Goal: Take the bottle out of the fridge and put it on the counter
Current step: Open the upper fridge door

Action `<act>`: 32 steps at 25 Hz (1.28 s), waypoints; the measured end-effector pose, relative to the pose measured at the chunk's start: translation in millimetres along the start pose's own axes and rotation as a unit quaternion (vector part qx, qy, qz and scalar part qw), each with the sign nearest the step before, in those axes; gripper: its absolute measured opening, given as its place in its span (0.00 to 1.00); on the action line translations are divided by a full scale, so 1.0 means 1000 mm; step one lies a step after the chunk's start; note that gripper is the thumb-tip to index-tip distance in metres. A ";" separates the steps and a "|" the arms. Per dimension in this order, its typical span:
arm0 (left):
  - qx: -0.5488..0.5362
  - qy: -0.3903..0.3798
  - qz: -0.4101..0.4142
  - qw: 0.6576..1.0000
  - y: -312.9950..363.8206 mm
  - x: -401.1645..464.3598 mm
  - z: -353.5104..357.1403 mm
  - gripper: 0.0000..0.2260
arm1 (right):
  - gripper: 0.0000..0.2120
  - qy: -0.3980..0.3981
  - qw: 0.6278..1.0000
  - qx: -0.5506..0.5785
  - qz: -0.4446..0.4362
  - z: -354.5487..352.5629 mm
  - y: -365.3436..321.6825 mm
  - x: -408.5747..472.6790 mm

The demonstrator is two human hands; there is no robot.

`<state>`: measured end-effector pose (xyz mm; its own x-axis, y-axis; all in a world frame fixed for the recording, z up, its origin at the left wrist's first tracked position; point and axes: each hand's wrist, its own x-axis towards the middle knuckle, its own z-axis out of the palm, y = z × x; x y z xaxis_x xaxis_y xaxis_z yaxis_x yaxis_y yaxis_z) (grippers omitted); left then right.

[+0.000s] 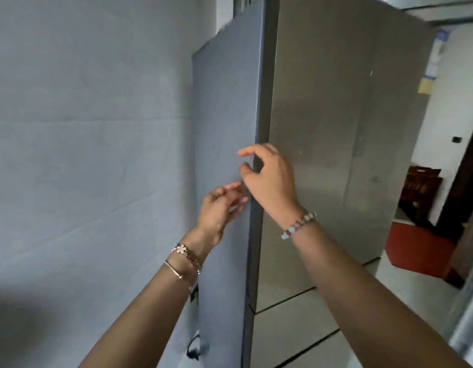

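While both hands [243, 189] curl, fingers loose, at its corner edge, the fridge [323, 128] stands closed.

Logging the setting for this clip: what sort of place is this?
Probably a home kitchen corner: a tall steel-fronted fridge stands against a pale tiled wall, with a doorway to another room at right. No counter shows.
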<state>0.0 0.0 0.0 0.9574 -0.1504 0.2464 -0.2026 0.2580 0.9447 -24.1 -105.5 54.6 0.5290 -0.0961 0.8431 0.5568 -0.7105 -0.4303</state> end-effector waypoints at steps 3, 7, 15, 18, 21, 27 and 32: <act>0.145 0.020 0.142 0.979 0.019 0.012 0.034 0.09 | 0.14 0.044 0.978 -0.178 -0.096 -0.012 -0.007 0.042; 0.214 0.076 0.161 0.960 0.011 0.017 0.049 0.07 | 0.20 -0.013 0.955 -0.277 -0.104 0.000 0.009 0.038; 0.215 0.078 0.188 0.955 0.004 -0.001 0.056 0.06 | 0.16 0.011 0.967 -0.238 -0.093 -0.018 0.005 0.023; 0.197 0.078 0.193 0.958 0.001 -0.038 0.083 0.05 | 0.15 0.037 0.972 -0.206 -0.103 -0.058 0.003 0.002; 0.199 0.086 0.215 0.952 0.002 -0.082 0.122 0.08 | 0.12 0.061 0.980 -0.163 -0.100 -0.112 -0.002 -0.022; 0.267 0.097 0.267 0.921 -0.005 -0.180 0.256 0.09 | 0.19 0.124 0.982 -0.093 -0.106 -0.261 0.015 -0.072; 0.322 0.078 0.313 0.890 -0.023 -0.242 0.382 0.13 | 0.22 0.164 0.981 -0.070 -0.080 -0.377 0.053 -0.097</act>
<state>-305.5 -334.3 1.9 0.6224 -0.0223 0.7824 -0.7340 -0.3636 0.5736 -286.9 -396.2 72.0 0.1957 -0.1778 0.9644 0.5103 -0.8214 -0.2550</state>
